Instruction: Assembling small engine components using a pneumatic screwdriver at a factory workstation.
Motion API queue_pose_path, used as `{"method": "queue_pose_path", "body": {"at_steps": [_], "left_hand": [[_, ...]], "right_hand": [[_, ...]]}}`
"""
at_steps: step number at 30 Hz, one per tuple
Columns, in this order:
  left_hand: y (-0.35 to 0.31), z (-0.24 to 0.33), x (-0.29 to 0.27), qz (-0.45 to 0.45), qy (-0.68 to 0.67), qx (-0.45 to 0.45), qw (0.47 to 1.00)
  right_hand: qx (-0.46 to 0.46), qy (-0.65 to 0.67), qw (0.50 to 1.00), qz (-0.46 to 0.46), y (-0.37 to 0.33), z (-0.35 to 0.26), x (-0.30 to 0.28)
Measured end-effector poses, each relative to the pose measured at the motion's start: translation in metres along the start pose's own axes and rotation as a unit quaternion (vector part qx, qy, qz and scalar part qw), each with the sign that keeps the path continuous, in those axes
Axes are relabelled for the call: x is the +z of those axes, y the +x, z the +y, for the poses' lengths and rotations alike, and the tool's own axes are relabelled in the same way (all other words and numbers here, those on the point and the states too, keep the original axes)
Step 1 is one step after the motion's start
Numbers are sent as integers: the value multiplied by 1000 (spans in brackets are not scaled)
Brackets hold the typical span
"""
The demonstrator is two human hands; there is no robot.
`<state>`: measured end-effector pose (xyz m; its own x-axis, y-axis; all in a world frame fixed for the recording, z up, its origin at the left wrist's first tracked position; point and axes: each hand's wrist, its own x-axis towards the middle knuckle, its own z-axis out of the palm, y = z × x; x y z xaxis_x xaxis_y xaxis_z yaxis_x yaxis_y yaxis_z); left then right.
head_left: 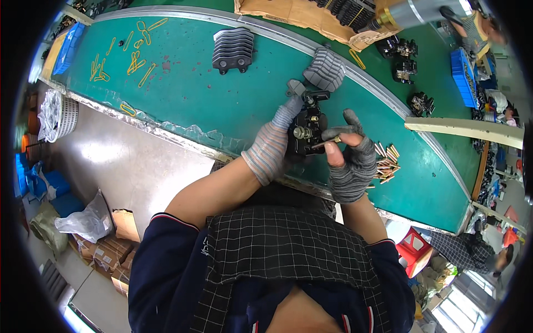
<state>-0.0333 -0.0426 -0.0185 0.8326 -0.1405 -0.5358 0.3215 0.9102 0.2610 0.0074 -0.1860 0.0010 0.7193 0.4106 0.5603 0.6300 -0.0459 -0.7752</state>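
In a striped glove, my left hand (270, 145) is closed round a black brake caliper (302, 132) above the green bench. A grey brake pad (296, 87) shows at that hand's fingertips; whether it is gripped or fitted to the caliper, I cannot tell. My right hand (351, 161), in a grey glove with bare thumb and finger tips, pinches a thin metal pin (322, 145) against the caliper's right side. Just beyond the caliper lies a row of grey brake pads (325, 69). Loose copper-coloured pins (387, 164) lie right of my right hand.
Another row of brake pads (233, 50) lies farther left, with yellow rubber bands (135, 62) beyond. A metal rail (383, 99) curves behind the work. Past it are more calipers (404, 69), a cardboard box (294, 16), a cylindrical tool (425, 12) and a blue bin (463, 77).
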Motion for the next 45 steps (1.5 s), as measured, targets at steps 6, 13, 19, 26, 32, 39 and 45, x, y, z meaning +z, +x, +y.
{"method": "queue_pose_path", "body": {"at_steps": [6,13,19,26,32,39,45], "left_hand": [[7,3,11,-31,-7,-10,999],[16,10,-2,-84,-42,-6,996],[6,9,-23,-73,32,27,996],[21,29,-16,-158,-45,77,983],[10,41,9,-15,-46,-14,999],[-17,26,15,-8,18,-26,999],[-22,19,10,-41,45,-69,996]], "right_hand": [[-114,-53,991,-53,1,9,-10],[-170,-197,948,-182,22,17,-22],[-131,-256,954,84,88,21,-76],[139,367,908,-150,190,36,-64],[143,502,852,-44,137,-5,13],[91,555,824,-64,110,-14,19],[88,501,860,-48,94,-22,14]]}}
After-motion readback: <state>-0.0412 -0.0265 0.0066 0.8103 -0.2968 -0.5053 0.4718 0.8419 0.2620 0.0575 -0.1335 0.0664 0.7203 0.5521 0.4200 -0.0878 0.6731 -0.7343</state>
